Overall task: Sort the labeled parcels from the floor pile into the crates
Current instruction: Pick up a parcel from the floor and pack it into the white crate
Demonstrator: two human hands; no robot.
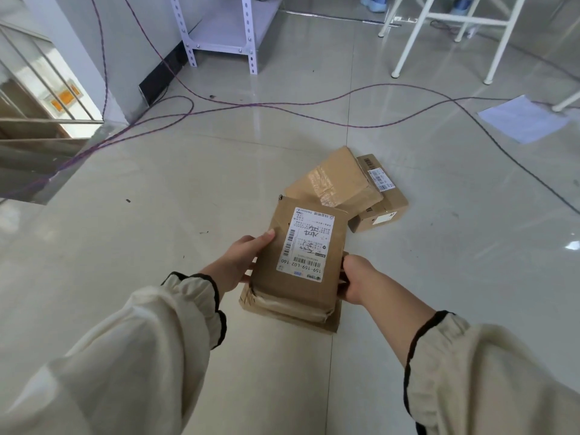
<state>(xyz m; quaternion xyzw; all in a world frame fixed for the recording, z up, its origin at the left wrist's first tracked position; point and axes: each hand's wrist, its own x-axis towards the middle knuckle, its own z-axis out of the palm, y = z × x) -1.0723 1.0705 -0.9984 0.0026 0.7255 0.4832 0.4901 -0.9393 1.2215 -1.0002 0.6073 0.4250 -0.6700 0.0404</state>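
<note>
- Parcel (301, 252) sits between both hands, label (306, 243) up, just above a second parcel (326, 321) on the floor.
- Left hand (241, 262) grips its left edge, thumb on top; right hand (354, 277) wraps the right edge.
- Step, I judge: pick-up and label check (two more boxes (339, 180) wait beyond the fingertips).
- Next: carry it to the matching crate; none shows here.
</note>
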